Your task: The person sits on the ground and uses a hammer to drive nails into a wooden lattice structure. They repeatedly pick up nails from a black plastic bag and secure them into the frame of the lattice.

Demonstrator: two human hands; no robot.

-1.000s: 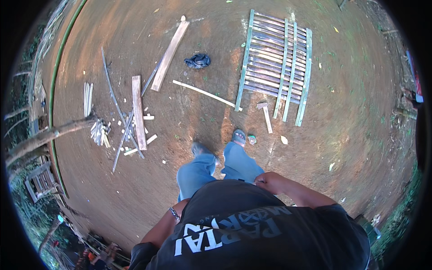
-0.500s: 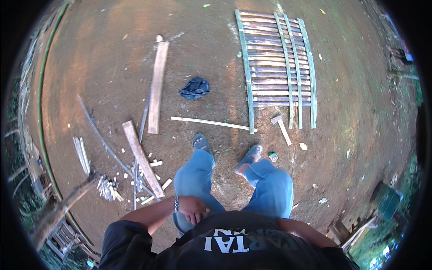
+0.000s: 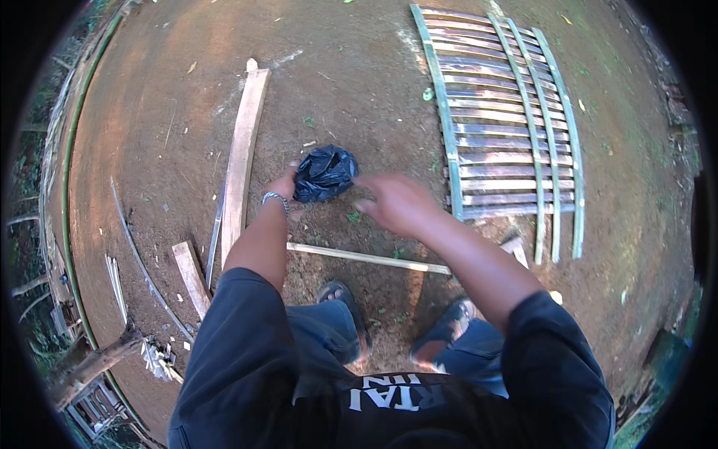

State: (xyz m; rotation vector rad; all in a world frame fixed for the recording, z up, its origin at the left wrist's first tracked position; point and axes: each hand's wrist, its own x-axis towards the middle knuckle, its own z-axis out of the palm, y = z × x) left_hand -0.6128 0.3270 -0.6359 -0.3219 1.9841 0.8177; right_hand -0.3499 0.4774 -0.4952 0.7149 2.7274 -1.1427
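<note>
A crumpled black plastic bag lies in front of me, its mouth partly gaping. My left hand, with a chain bracelet on the wrist, is at the bag's left edge and appears to grip it; some of its fingers are hidden. From the right, my right hand reaches to the bag's other side, slightly blurred. Its index finger and thumb are apart, the fingertip close to or touching the plastic. Nearer my feet, a thin pale strip of wood lies across the ground.
A slatted bamboo panel lies at the right, with a hammer partly hidden by my right arm below it. Left of the bag lies a long plank; a shorter board and wood scraps are nearer me.
I have bent forward and both arms now stretch out to the black plastic bag. Before, my left hand rested by my thigh and the right hand was out of sight.
</note>
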